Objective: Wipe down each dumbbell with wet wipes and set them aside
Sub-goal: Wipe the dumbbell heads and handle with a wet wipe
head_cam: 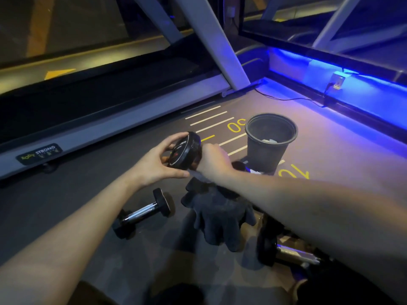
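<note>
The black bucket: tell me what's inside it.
Inside the black bucket, a few pale crumpled scraps lie at the bottom, probably used wipes. The near wall hides the rest of the floor, so anything else there can't be seen.

Left hand (157, 165) fingers curled (gripping), right hand (214, 160) clenched
</note>
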Tool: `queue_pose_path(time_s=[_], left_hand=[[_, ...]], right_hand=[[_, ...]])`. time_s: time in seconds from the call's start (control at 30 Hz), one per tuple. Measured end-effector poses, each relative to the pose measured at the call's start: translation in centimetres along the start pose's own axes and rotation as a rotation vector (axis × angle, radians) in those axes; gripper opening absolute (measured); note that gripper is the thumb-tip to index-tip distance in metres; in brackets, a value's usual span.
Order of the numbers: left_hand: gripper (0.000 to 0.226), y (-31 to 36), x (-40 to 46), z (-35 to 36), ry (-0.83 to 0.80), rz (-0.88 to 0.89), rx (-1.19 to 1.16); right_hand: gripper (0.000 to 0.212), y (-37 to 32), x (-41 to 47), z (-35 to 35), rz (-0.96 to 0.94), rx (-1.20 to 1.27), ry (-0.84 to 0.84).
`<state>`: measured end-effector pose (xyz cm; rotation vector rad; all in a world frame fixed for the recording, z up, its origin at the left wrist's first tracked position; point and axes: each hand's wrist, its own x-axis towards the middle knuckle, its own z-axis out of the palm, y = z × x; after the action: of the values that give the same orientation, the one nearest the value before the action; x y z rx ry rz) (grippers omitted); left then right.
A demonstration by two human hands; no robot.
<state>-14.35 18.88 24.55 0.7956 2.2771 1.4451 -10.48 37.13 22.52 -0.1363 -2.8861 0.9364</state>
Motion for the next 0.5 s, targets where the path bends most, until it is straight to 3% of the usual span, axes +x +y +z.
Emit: queue_pose_path(time_s=[0.07,0.13,0.37,0.43,0.5], left_hand=[[0.095,0.2,0.1,0.2,-0.007,0.013,0.005],[0.096,0.2,0.3,0.4,-0.023,0.020,0.002],[0.100,0.7,-0.1,0.1,-0.064,0.007,0.016],[0.100,0.7,-0.2,0.1,-0.066,0.006,0.015],[0.098,0.6,-0.3,0.0,-0.056,0.002,0.005]], right_hand=[[0.025,-0.1,-0.8,0.7,0.021,-0.069,0.110],[0.021,0.0,-0.7,0.3,0.029,-0.039,0.114],[0.031,1.2,2.1,-2.8,-0.045,0.199,-0.322],[0.032,1.1,2.1,-2.5,-0.046,0.170,-0.288],[0.033,0.6,1.2,-1.4,-0.022,0.088,-0.147]])
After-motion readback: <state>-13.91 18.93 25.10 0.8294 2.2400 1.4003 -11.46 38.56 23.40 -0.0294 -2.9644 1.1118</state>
